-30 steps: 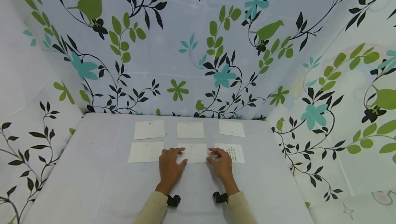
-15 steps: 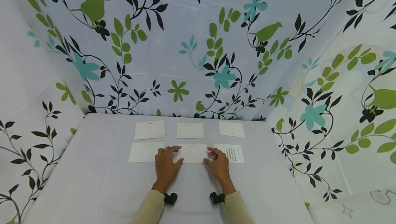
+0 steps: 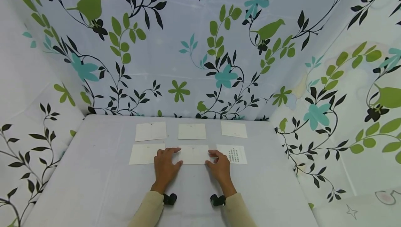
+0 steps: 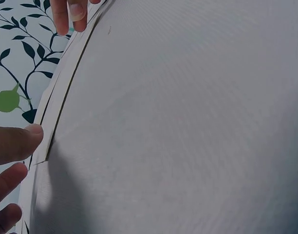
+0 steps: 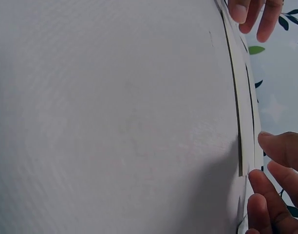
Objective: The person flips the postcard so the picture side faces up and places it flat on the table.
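Note:
A blank white card (image 3: 193,155) lies flat in the middle of the front row, between my two hands. At its left end is my left hand (image 3: 165,166), thumb and fingers bent and spread apart, overlapping the front left card (image 3: 142,154). My right hand (image 3: 220,167) is at the other end in a similar pose, fingers partly covering the front right card (image 3: 237,154), which bears rows of small dark characters. In the left wrist view, the left thumb (image 4: 29,139) is right by the card's end. The right wrist view has the right thumb (image 5: 278,146) near the opposite end.
Three more pale cards form a back row: left (image 3: 151,131), middle (image 3: 192,131) and right (image 3: 234,129). All lie on a white-covered table (image 3: 94,178). Cloth with leaves and birds (image 3: 175,53) hangs behind the table and along the sides.
My left hand has shifted left, back from over the middle card to its left end. My right hand has moved slightly left. The cards lie as before.

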### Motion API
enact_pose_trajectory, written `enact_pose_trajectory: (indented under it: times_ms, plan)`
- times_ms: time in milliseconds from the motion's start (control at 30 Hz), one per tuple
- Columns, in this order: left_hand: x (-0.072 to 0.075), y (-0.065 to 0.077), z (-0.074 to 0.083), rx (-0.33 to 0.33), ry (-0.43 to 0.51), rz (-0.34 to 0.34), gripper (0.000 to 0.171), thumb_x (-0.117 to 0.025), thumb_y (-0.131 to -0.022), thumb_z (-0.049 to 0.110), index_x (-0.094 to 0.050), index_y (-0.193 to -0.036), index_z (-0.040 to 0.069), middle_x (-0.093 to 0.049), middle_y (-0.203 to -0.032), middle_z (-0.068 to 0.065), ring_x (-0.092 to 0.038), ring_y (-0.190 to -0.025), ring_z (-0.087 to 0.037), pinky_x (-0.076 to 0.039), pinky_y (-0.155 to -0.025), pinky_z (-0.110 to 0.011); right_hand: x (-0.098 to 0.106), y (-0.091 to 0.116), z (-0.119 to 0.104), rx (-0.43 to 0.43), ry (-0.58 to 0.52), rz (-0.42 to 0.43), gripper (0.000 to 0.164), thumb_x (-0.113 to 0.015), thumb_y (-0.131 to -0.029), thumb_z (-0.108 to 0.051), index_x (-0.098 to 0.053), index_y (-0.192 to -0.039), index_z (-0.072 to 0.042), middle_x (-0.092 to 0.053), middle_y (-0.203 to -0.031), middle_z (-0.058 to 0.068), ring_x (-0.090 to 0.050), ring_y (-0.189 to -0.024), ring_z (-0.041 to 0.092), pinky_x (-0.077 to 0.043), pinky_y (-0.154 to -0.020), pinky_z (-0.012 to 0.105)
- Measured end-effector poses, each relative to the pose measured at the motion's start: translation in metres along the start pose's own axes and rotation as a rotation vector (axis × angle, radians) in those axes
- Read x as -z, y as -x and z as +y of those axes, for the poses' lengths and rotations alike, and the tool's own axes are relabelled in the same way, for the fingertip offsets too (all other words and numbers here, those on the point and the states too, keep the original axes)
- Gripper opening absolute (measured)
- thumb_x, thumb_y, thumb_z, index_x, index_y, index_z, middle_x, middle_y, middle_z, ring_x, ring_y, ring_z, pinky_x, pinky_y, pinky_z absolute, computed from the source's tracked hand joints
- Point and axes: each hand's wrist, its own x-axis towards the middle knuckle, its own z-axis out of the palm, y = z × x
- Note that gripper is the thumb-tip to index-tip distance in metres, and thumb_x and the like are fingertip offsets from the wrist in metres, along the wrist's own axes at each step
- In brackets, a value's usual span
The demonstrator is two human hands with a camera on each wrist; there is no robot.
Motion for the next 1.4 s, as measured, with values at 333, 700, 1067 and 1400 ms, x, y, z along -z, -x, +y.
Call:
enact_pose_trajectory:
  times_ms: [333,700,1067,1400]
  plan:
    - [-0.003,-0.002,-0.003,-0.014,-0.036,-0.014,0.054,-0.097,-0.074,0.014,-0.078,-0.124,0.019,-0.077,-0.122,-0.01,-0.057,-0.105,-0.032,-0.04,-0.087,-0.049,-0.006,0.0,-0.003,-0.02,0.011,0.044,0.041,-0.088,-0.081,-0.003,-0.079,-0.119,-0.015,-0.078,-0.113,0.001,-0.058,-0.087,0.018,-0.043,-0.076,0.029]
    - [-0.003,-0.003,-0.002,-0.041,-0.052,-0.022,0.053,-0.097,-0.073,0.012,-0.078,-0.122,0.02,-0.078,-0.121,-0.008,-0.06,-0.106,-0.032,-0.042,-0.086,-0.049,-0.006,-0.005,-0.006,-0.054,-0.103,0.069,0.032,-0.083,-0.086,-0.004,-0.079,-0.116,-0.014,-0.077,-0.114,0.003,-0.07,-0.098,0.017,-0.057,-0.083,0.033]
    - [-0.002,-0.003,-0.006,-0.039,-0.057,-0.045,0.051,-0.096,-0.074,0.015,-0.078,-0.122,0.02,-0.078,-0.119,-0.008,-0.058,-0.105,-0.032,-0.041,-0.085,-0.048,0.007,-0.019,-0.006,-0.071,-0.159,-0.015,0.018,-0.078,-0.093,-0.008,-0.081,-0.11,-0.015,-0.078,-0.107,0.003,-0.072,-0.093,0.016,-0.057,-0.078,0.029]
    - [0.002,-0.005,-0.009,-0.062,-0.027,-0.025,0.048,-0.096,-0.074,0.015,-0.079,-0.119,0.018,-0.079,-0.115,-0.006,-0.058,-0.102,-0.03,-0.039,-0.083,-0.046,0.016,-0.027,-0.01,-0.151,-0.283,-0.121,0.014,-0.077,-0.095,-0.007,-0.08,-0.107,-0.013,-0.077,-0.104,0.006,-0.071,-0.09,0.015,-0.057,-0.076,0.025]
